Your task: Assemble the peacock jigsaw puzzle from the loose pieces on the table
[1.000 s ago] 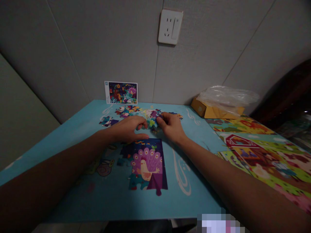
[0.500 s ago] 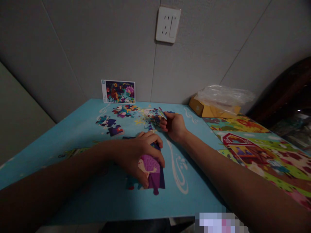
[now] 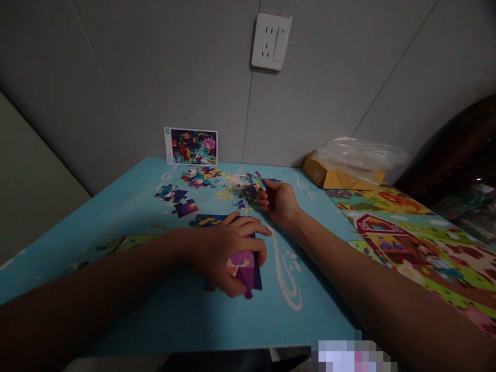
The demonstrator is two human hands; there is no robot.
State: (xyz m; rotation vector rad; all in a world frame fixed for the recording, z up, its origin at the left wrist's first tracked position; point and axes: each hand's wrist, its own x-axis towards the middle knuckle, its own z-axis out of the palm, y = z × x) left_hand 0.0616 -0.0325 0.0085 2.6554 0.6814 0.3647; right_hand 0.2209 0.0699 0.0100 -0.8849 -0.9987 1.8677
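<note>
My left hand (image 3: 232, 250) lies with fingers spread over a joined puzzle section (image 3: 246, 274), which shows a pink-haired figure on purple and hides partly beneath the palm. Farther back, my right hand (image 3: 279, 204) pinches a puzzle piece (image 3: 259, 180) between thumb and fingers, just above a heap of loose pieces (image 3: 242, 187). To the left of that heap sit another cluster of pieces (image 3: 199, 176), a few blue ones (image 3: 166, 193) and a dark purple piece (image 3: 186, 207).
A picture card (image 3: 194, 146) leans on the wall at the back. At the back right stands a yellow box (image 3: 341, 174) with a clear plastic bag (image 3: 358, 152) on it. A farm-scene puzzle (image 3: 411, 243) covers the right side of the blue table (image 3: 163, 330).
My left hand has shifted slightly right and its fingers have spread, uncovering more of the section's top left. The puzzle section has moved a little away from me. My right hand still pinches its piece.
</note>
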